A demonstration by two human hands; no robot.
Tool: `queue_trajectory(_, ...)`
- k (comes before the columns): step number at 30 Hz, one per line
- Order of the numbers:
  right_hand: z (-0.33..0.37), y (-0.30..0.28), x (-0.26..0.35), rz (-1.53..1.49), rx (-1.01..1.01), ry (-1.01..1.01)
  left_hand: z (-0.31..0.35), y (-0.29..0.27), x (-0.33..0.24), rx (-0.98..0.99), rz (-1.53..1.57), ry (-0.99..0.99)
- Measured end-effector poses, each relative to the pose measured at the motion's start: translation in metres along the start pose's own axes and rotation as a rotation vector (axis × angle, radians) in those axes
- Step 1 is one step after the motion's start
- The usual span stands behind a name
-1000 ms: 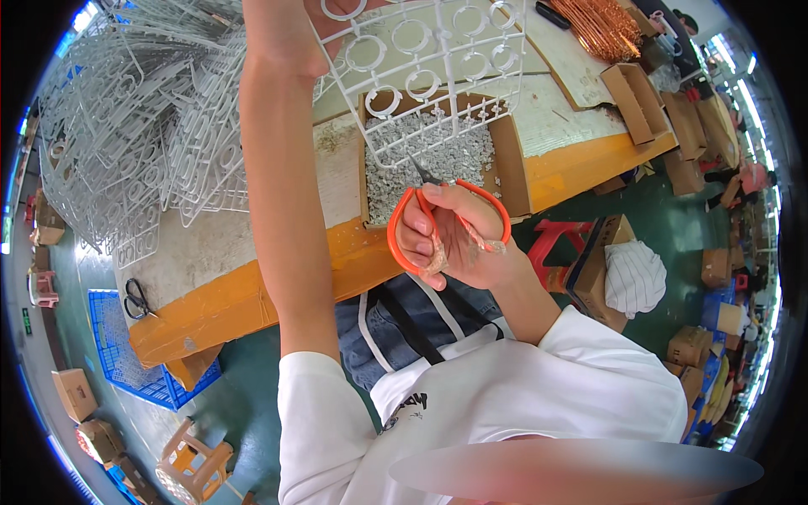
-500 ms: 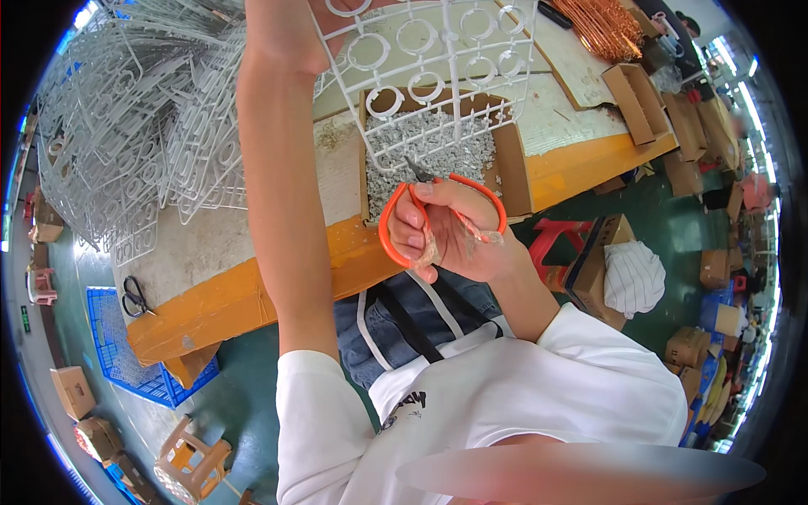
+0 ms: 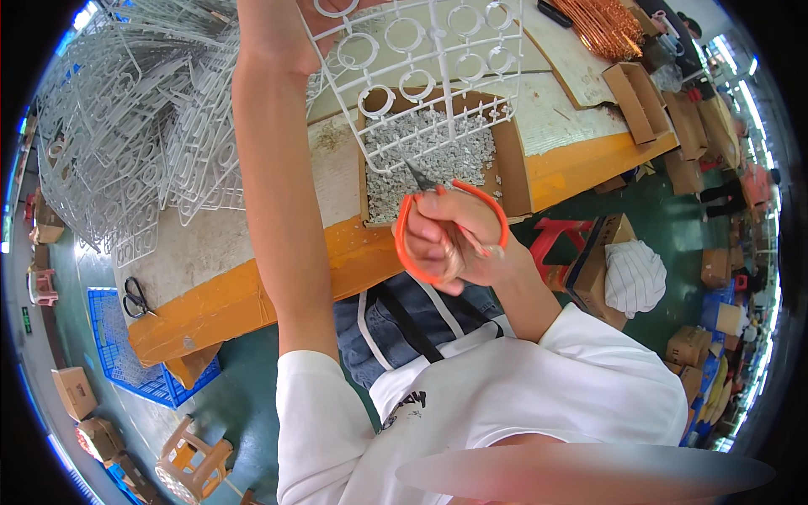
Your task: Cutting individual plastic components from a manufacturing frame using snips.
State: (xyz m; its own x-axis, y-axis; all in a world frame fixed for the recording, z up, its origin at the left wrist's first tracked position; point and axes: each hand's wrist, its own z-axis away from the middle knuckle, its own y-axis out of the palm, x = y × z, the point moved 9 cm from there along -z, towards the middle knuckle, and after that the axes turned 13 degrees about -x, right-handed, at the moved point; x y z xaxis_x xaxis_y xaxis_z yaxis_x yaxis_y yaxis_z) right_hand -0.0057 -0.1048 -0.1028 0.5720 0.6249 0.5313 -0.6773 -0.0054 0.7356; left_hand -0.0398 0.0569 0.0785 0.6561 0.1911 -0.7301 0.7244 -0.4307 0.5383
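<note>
At the top edge my left hand (image 3: 318,21) grips a white plastic sprue frame (image 3: 444,77), which carries rings and rows of small pegs; part of that hand is cut off by the picture's rim. The sprue hangs tilted over a cardboard box (image 3: 511,164) filled with small grey-white plastic pieces (image 3: 389,187). My right hand (image 3: 473,223) is closed around scissors (image 3: 427,182) with large orange loop handles. Their short dark blades point up at the sprue's lower edge, close to it; whether they touch I cannot tell.
A big tangled heap of similar sprues (image 3: 160,109) covers the table's left. Black-handled scissors (image 3: 136,299) lie at the left corner. Copper-coloured rods (image 3: 602,29) and an open carton (image 3: 637,105) are at the right. A blue crate (image 3: 109,332) and a red stool (image 3: 555,240) stand below.
The sprue has shifted slightly left with my left hand. My right hand has turned and its handles have come closer together, with the blades now tilted more to the upper left.
</note>
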Motion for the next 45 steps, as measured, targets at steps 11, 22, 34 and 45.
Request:
queue_trajectory(11, -0.003, -0.002, 0.011, 0.051, -0.033, -0.183, -0.001, -0.008, -0.003, -0.01, 0.028, -0.021)
queue_trajectory(22, 0.004, -0.011, 0.0, 0.034, -0.131, -0.03, 0.0, -0.001, -0.002, 0.082, 0.044, -0.038)
queue_trajectory(34, -0.002, -0.017, 0.011, -0.059, -0.006, -0.105, 0.0, -0.001, -0.003, 0.204, 0.114, -0.077)
queue_trajectory(45, 0.021, -0.003, 0.02, -0.007, -0.033, -0.205, -0.004, -0.014, -0.008, 0.045, 0.086, -0.068)
